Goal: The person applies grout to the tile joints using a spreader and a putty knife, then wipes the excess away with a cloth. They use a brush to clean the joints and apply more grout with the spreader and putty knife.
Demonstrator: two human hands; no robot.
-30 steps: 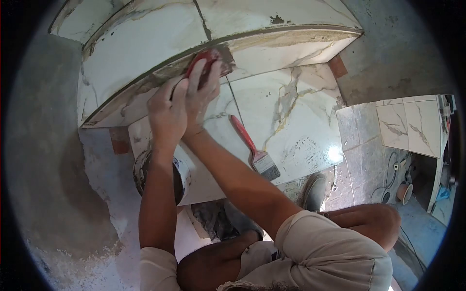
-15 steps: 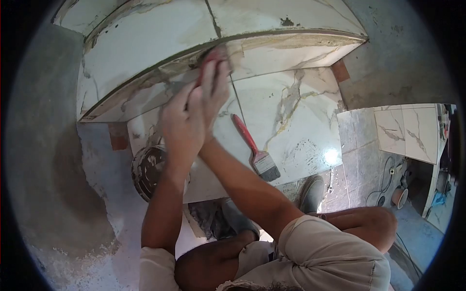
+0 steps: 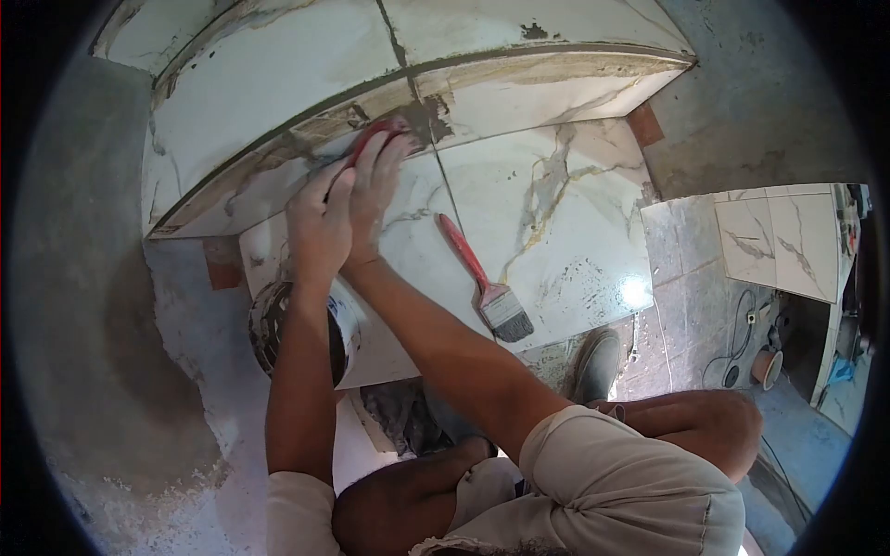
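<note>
A red tool (image 3: 380, 134), partly hidden by fingers, lies against the upright marble-patterned riser (image 3: 519, 102) beside a dark smear of grout at the tile joint. My right hand (image 3: 375, 190) has its fingers pressed on the red tool. Close against it on the left is my left hand (image 3: 320, 218), its fingers bent around something hidden, near the tool's lower end. On the flat step tile (image 3: 593, 213) below, a paintbrush with a red handle (image 3: 468, 255) lies with its grey bristles toward me.
A bucket (image 3: 348, 324) stands at the step's left end, under my left forearm. Grey shoes and bent knees are at the near edge. Cables, a small round container (image 3: 767, 368) and a tiled cabinet (image 3: 779, 243) are at the right.
Both hands and the red tool have moved down and left along the riser. Dark grout around the tile joint now shows. The brush lies in the same place on the tile.
</note>
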